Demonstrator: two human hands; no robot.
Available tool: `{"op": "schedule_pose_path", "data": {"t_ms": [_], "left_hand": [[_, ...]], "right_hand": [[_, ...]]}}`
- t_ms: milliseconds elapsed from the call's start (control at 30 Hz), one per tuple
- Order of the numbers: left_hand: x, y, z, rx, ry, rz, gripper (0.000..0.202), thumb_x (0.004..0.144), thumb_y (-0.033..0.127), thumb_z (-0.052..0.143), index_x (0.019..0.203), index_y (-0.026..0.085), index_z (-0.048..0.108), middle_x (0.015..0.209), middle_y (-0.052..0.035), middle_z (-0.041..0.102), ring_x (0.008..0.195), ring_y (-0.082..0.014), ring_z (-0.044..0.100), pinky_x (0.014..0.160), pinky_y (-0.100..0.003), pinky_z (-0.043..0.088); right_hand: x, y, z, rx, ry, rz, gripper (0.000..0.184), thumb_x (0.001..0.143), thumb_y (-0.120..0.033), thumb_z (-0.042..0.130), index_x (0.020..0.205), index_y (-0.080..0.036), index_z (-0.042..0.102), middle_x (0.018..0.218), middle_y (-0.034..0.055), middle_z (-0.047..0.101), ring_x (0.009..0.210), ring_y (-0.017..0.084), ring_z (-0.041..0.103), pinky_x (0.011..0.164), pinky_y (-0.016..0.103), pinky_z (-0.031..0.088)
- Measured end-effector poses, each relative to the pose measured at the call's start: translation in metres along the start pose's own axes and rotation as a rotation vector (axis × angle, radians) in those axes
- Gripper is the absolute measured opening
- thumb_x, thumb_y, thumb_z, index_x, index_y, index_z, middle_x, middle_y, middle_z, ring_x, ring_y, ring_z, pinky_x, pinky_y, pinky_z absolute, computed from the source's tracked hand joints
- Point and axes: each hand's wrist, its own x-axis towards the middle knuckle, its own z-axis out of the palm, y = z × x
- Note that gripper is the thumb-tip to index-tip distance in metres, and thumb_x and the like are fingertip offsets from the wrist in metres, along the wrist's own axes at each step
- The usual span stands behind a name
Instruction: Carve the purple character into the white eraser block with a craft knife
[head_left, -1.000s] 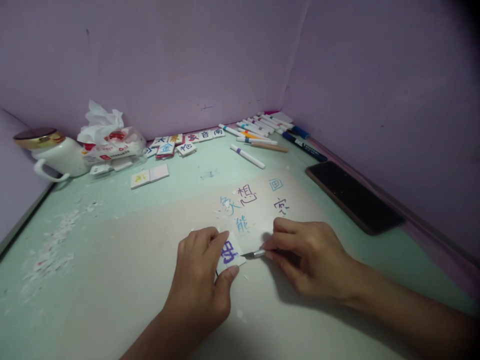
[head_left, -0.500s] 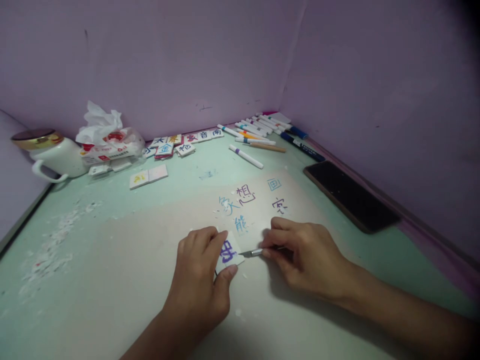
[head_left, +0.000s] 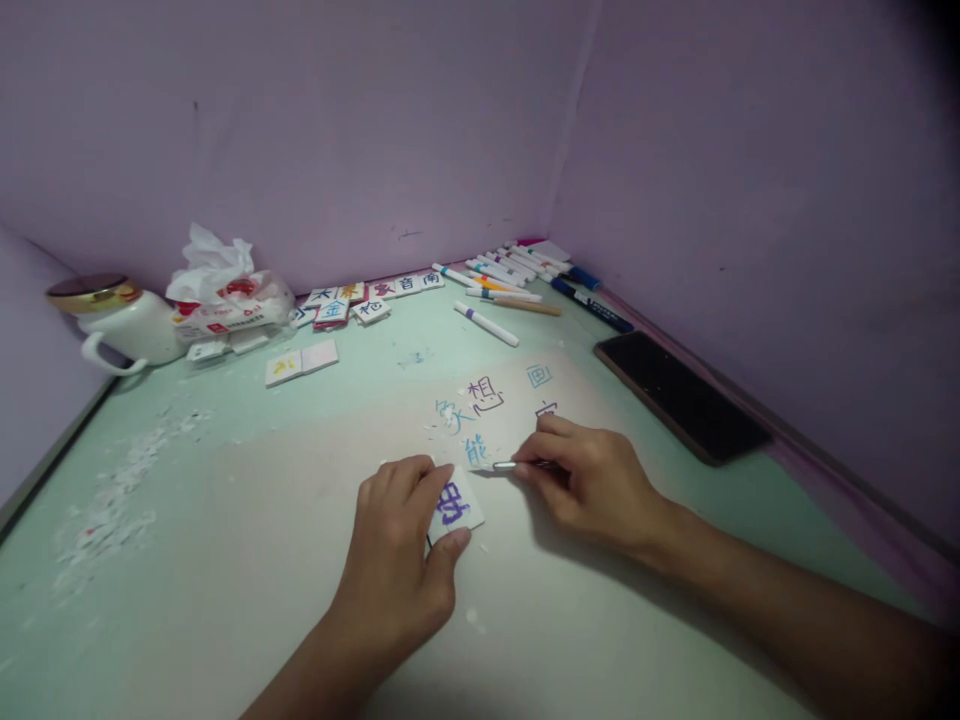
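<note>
My left hand (head_left: 409,540) grips a small white tile (head_left: 466,498) with a purple character on it, fingers along the far side and thumb at the near edge. The tile lies on the table, partly covered by that hand. In my right hand (head_left: 589,480) a craft knife (head_left: 504,467) is pinched, its thin blade pointing left near the tile's upper right corner. Whether the blade touches the tile I cannot tell. Beyond the tile, characters in blue and purple (head_left: 486,392) are written on the tabletop, with small white scraps among them.
White shavings (head_left: 127,480) are spread at the left. Along the back stand a white mug (head_left: 135,330), a tissue pack (head_left: 232,305), lettered tiles (head_left: 371,311) and several markers (head_left: 487,324). A two-part tile (head_left: 302,362) lies nearer. A phone (head_left: 679,395) rests at the right.
My right hand has moved the knife away from the tile's right edge, up toward its upper right corner. The left hand keeps its hold on the tile. The view has shifted slightly.
</note>
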Motion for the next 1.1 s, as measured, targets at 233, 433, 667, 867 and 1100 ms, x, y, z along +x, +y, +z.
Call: {"op": "schedule_pose_path", "data": {"t_ms": [233, 433, 667, 867, 1100], "left_hand": [[-0.0001, -0.0008, 0.0002, -0.017, -0.006, -0.011, 0.037, 0.079, 0.017, 0.051, 0.116, 0.014, 0.052, 0.110, -0.0132, 0.054, 0.101, -0.0288, 0.049, 0.084, -0.050, 0.042], [0.0003, -0.0021, 0.0004, -0.028, -0.007, -0.043, 0.038, 0.077, 0.020, 0.054, 0.115, 0.016, 0.054, 0.110, -0.0123, 0.055, 0.102, -0.0293, 0.050, 0.086, -0.050, 0.042], [0.0008, -0.0014, -0.0017, -0.023, -0.007, -0.062, 0.038, 0.077, 0.020, 0.055, 0.114, 0.016, 0.056, 0.111, -0.0120, 0.056, 0.103, -0.0288, 0.051, 0.087, -0.051, 0.043], [0.0008, -0.0018, -0.0025, -0.011, -0.026, -0.067, 0.039, 0.078, 0.023, 0.055, 0.116, 0.014, 0.056, 0.112, -0.0128, 0.055, 0.105, -0.0288, 0.051, 0.088, -0.051, 0.043], [-0.0003, -0.0037, -0.0023, -0.005, -0.034, -0.069, 0.039, 0.079, 0.023, 0.055, 0.117, 0.017, 0.055, 0.114, -0.0119, 0.054, 0.107, -0.0290, 0.050, 0.089, -0.051, 0.043]], "right_hand": [[-0.0043, -0.0001, -0.0017, 0.182, 0.077, 0.001, 0.013, 0.076, -0.017, 0.056, 0.078, -0.016, 0.069, 0.068, 0.0017, 0.058, 0.058, 0.012, 0.052, 0.053, 0.025, 0.035], [-0.0042, 0.0008, -0.0028, 0.201, 0.074, 0.007, 0.011, 0.076, -0.017, 0.058, 0.078, -0.018, 0.069, 0.069, 0.0014, 0.060, 0.059, 0.012, 0.053, 0.055, 0.025, 0.037], [-0.0021, -0.0024, -0.0031, 0.149, -0.013, 0.034, 0.009, 0.075, -0.015, 0.060, 0.076, -0.018, 0.068, 0.070, 0.0007, 0.062, 0.061, 0.013, 0.054, 0.056, 0.025, 0.037], [-0.0013, -0.0051, -0.0039, 0.095, -0.057, 0.060, 0.008, 0.077, -0.017, 0.060, 0.077, -0.018, 0.068, 0.074, 0.0014, 0.064, 0.066, 0.014, 0.057, 0.059, 0.026, 0.037], [-0.0026, -0.0055, -0.0041, 0.075, -0.046, 0.063, 0.009, 0.078, -0.017, 0.060, 0.078, -0.019, 0.069, 0.075, 0.0010, 0.065, 0.066, 0.014, 0.058, 0.059, 0.025, 0.037]]}}
